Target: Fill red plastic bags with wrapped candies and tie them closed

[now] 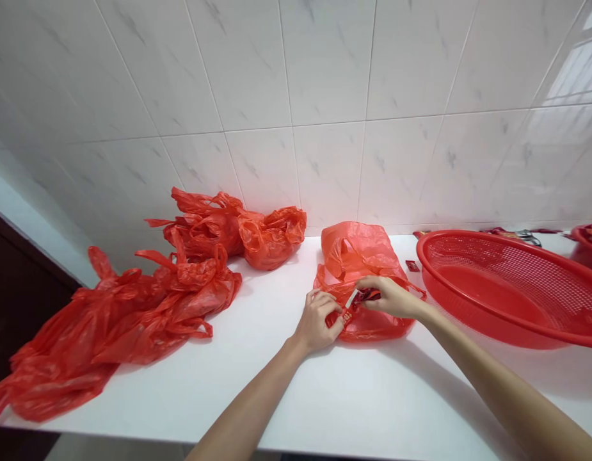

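Observation:
A red plastic bag (360, 246) lies on the white table in front of me, its mouth toward me. My left hand (319, 320) is at the bag's near left side, fingers curled and closed on a small red packet (347, 317) with pale print. My right hand (389, 298) reaches over the bag from the right. Between its thumb and fingers are small dark red packets (369, 294), one showing a white strip. How many it holds I cannot make out. Both hands almost meet above the bag's opening.
To the right stands a large red mesh basket (492, 330), with a loose red packet (412, 266) beside it. Another red basket (586, 253) is at the far right edge. Several filled red bags (271, 240) and crumpled red bags (127, 320) lie left. A tiled wall (324, 160) borders the table (276, 397).

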`<state>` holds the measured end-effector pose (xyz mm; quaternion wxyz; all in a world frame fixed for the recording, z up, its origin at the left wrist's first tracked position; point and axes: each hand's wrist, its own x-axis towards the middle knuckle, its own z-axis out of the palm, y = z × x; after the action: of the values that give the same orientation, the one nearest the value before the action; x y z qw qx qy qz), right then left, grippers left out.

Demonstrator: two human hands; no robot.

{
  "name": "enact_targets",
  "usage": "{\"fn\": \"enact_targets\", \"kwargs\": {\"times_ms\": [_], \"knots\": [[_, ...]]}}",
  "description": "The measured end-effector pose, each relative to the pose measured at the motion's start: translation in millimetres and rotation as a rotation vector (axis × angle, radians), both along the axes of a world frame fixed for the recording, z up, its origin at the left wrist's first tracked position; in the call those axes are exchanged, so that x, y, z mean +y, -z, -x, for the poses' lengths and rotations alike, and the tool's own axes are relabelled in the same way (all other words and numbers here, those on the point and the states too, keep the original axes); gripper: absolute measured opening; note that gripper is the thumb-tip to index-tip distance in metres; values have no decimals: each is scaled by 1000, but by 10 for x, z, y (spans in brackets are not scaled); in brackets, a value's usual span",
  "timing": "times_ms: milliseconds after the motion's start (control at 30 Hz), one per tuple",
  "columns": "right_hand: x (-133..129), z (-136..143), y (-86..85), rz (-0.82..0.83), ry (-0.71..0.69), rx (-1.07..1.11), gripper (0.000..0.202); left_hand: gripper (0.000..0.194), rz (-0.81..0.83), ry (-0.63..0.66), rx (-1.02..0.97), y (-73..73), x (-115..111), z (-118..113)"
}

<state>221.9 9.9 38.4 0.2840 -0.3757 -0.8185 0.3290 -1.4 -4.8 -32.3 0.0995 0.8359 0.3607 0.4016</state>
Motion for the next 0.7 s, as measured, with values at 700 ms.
{"fn": "enact_targets", "kwargs": {"times_ms": [700], "knots": [[-69,-166,417,-6,400,8,32,79,170,-27,288,-41,-91,-11]]}}
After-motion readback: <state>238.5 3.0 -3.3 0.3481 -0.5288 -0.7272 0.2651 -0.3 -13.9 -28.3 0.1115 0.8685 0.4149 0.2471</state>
